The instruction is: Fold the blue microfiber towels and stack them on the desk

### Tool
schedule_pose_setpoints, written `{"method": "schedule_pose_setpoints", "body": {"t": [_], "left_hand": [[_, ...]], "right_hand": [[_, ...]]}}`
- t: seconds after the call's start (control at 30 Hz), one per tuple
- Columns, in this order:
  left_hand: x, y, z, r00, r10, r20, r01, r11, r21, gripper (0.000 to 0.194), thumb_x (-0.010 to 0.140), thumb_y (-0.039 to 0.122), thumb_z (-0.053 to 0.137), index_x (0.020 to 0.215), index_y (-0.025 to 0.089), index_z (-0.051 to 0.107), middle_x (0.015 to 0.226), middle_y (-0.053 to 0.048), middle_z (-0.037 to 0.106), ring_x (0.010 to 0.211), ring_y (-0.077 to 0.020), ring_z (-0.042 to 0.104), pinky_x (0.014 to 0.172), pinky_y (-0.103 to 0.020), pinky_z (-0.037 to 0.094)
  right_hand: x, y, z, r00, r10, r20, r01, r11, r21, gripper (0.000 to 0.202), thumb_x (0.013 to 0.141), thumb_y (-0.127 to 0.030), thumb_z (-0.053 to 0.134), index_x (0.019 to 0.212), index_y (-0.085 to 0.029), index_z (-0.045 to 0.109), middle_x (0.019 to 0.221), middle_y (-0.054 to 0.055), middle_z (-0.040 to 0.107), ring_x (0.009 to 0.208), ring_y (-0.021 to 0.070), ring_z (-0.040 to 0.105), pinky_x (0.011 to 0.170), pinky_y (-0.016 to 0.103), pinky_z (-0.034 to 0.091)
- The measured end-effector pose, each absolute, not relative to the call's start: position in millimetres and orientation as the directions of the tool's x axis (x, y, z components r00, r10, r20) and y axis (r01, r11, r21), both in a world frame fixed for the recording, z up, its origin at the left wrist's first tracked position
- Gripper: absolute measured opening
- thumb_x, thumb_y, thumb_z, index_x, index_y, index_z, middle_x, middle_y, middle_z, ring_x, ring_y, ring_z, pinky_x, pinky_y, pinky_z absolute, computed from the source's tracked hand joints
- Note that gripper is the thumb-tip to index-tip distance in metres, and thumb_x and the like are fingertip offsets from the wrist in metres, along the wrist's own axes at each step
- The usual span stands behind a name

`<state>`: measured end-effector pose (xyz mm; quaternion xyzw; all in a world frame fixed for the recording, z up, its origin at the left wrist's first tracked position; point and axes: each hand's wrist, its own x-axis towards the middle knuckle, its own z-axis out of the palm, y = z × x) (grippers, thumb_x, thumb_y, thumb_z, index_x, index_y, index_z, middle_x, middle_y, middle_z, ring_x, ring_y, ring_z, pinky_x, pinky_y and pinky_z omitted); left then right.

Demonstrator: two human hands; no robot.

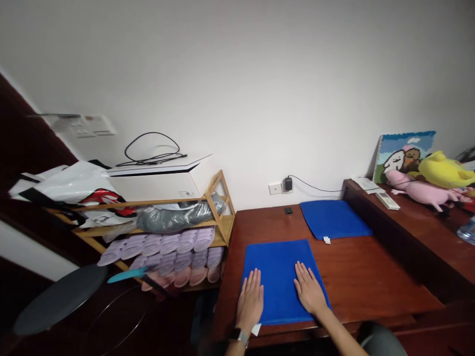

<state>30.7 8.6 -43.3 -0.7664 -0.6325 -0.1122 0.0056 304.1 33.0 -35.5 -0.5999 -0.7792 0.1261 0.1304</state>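
Note:
A blue cloth (pixel 280 277) lies flat on the brown wooden table (pixel 267 225), near its front edge. My left hand (pixel 251 302) rests palm down on the cloth's left side, fingers stretched out, with a watch on the wrist. On the right part of the same cloth my right hand (pixel 308 289) also lies flat with its fingers spread. Neither hand holds anything. A second blue cloth (pixel 334 218) is farther back on the right, with a white tag at its front edge.
At left stands a wooden rack (pixel 222 217) with slippers (pixel 170 243) and a white box (pixel 159 183). A round dark stool (pixel 61 299) is at lower left. On the raised desk at right are plush toys (pixel 443 170), a remote (pixel 388 200) and a picture (pixel 404 155).

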Motion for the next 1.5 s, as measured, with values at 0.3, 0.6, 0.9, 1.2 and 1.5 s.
{"method": "schedule_pose_setpoints", "body": {"t": [0.3,0.6,0.9,1.2,1.5], "left_hand": [[-10,-5,-41,0.126,0.947,0.294,0.978,-0.168,0.122,0.060,0.111,0.042,0.027,0.168,0.023,0.021,0.168,-0.006,0.039,0.155,-0.0244,0.037,0.127,-0.050,0.037],[160,120,10,0.390,0.903,0.178,0.869,-0.425,0.252,0.061,0.111,0.041,0.018,0.163,0.014,0.037,0.169,-0.009,0.038,0.158,-0.0211,0.031,0.131,-0.043,0.029],[134,139,-32,0.243,0.963,0.118,0.947,-0.262,0.186,0.058,0.109,0.037,0.021,0.164,0.021,0.036,0.169,-0.006,0.037,0.158,-0.0242,0.031,0.130,-0.050,0.027],[-18,130,-48,-0.069,0.977,0.201,0.996,0.057,0.067,0.061,0.107,0.036,0.022,0.162,0.018,0.039,0.167,-0.010,0.042,0.156,-0.0271,0.037,0.128,-0.053,0.029],[35,132,-32,0.056,0.951,0.303,0.988,-0.097,0.121,0.060,0.107,0.033,0.023,0.162,0.016,0.040,0.164,-0.014,0.047,0.155,-0.0289,0.039,0.127,-0.055,0.032]], "right_hand": [[313,55,-52,-0.170,0.983,0.068,0.858,0.182,-0.481,0.069,0.108,-0.055,0.014,0.167,-0.020,0.025,0.172,0.003,0.027,0.161,0.0219,0.021,0.132,0.045,0.019],[333,154,-29,-0.129,0.991,0.015,0.945,0.128,-0.302,0.068,0.106,-0.040,0.022,0.165,-0.006,0.027,0.173,0.013,0.024,0.162,0.0243,0.018,0.132,0.044,0.017],[334,155,-47,-0.131,0.991,0.021,0.951,0.132,-0.280,0.068,0.107,-0.043,0.019,0.166,-0.010,0.024,0.174,0.010,0.022,0.162,0.0216,0.016,0.132,0.041,0.016],[333,155,-41,-0.129,0.992,-0.016,0.950,0.119,-0.290,0.070,0.106,-0.044,0.017,0.167,-0.009,0.021,0.175,0.010,0.019,0.163,0.0208,0.013,0.132,0.041,0.013],[335,161,-48,-0.159,0.987,0.017,0.942,0.157,-0.296,0.069,0.106,-0.043,0.019,0.166,-0.010,0.026,0.174,0.011,0.023,0.162,0.0228,0.016,0.132,0.045,0.014]]}}
